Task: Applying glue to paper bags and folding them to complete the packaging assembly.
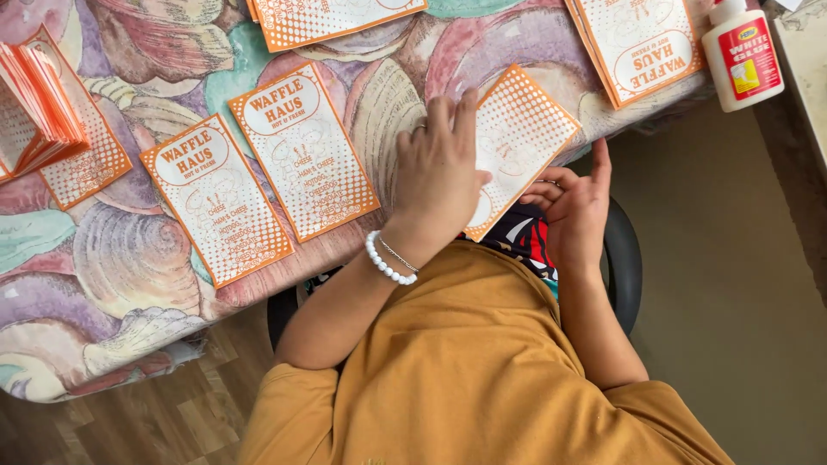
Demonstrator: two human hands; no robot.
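Here left hand [438, 172] flat, fingers spread, pressing orange dotted paper bag [521, 138]; right hand [575, 207] loosely curled, empty.

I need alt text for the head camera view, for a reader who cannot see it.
A left hand presses flat on an orange-and-white printed card at the edge of a table with a shell-patterned cloth, the right hand at the card's edge. More such cards lie around; a white glue bottle stands nearby.

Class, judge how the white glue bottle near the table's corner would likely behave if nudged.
The glue bottle looks tall and narrow, so it may tip. Its rounded body would probably roll afterwards. It seems to be plastic, so likely light and not fragile.
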